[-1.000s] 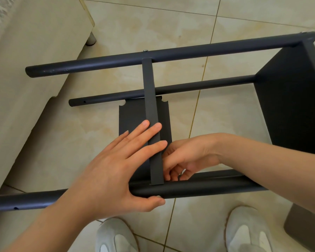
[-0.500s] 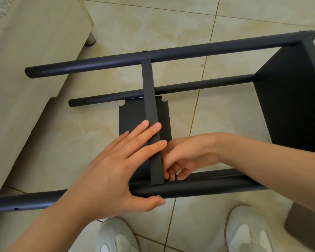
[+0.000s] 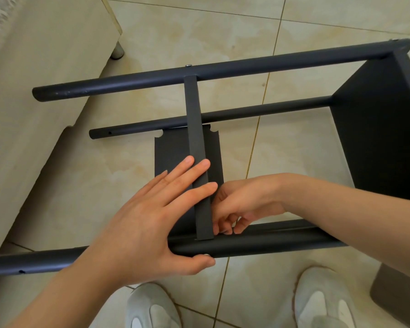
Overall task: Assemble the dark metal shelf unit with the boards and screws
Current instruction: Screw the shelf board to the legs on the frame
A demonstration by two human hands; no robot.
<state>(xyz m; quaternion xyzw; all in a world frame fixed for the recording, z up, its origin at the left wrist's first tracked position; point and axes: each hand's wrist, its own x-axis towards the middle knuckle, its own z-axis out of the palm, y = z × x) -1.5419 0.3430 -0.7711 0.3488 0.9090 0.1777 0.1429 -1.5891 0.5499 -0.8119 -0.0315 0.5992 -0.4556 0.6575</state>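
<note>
Our left hand point(image 3: 152, 216) lies flat, fingers straight across the board point(image 3: 194, 129) and thumb against the front of the near tube point(image 3: 270, 242), we think to keep the board square to that tube. The board stands on edge on the tube, under these fingers. Right of it, just above the tube, our right hand point(image 3: 242, 207) curls its fingers at the joint; whether they pinch anything, we cannot tell.

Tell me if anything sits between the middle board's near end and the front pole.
Nothing visible does. The board meets the front pole directly. The left hand lies flat across it, thumb under the pole; the right hand curls its fingers beside the joint, not inside it.
</note>
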